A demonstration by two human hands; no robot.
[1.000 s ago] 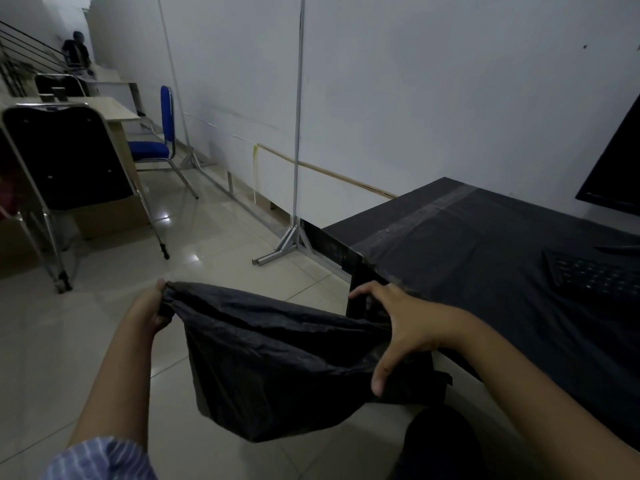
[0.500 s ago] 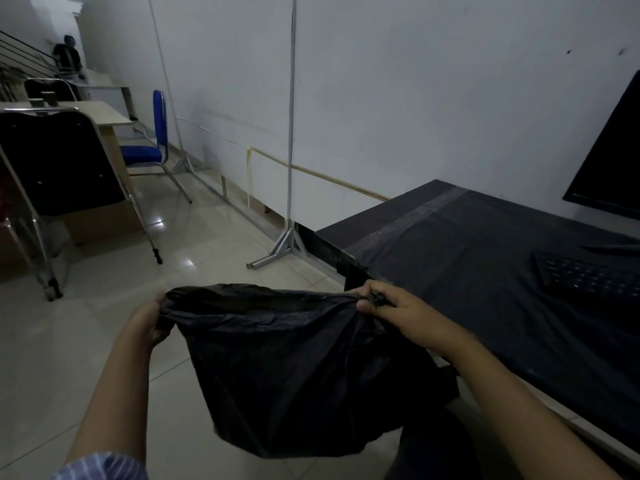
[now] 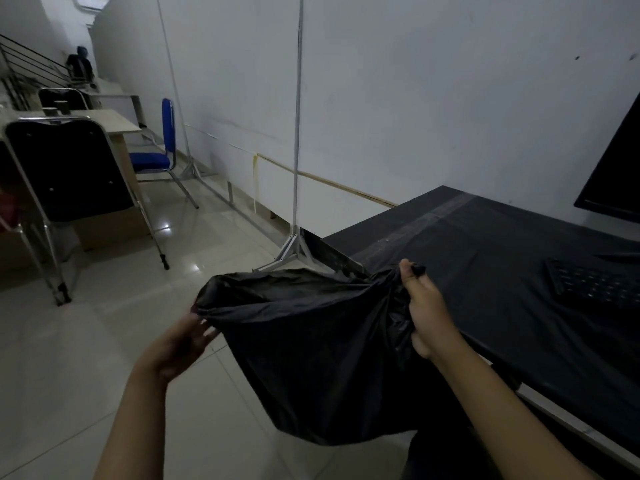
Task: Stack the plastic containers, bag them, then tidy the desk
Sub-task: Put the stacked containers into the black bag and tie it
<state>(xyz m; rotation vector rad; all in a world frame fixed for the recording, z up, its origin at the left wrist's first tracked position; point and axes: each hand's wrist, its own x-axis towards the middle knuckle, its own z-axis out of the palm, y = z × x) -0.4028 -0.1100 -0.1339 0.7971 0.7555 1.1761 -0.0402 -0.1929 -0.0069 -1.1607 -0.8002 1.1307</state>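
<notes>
The right hand (image 3: 424,313) has bunched the black bag (image 3: 311,358) mouth into its fist; the left hand (image 3: 183,344) now only touches the opposite rim, fingers loosened. Tying looks next.

The bag (image 3: 322,358) is plain black, with a dull sheen on its creases. The desk (image 3: 485,258) is covered in black, crossed near its left edge by a paler grey band (image 3: 426,220). The keyboard (image 3: 595,284) at the desk's right edge is black. One chair (image 3: 156,157) is bright blue, another (image 3: 65,171) black with a chrome frame. The wall (image 3: 415,98) is white, the floor tiles (image 3: 86,341) pale cream and glossy.
</notes>
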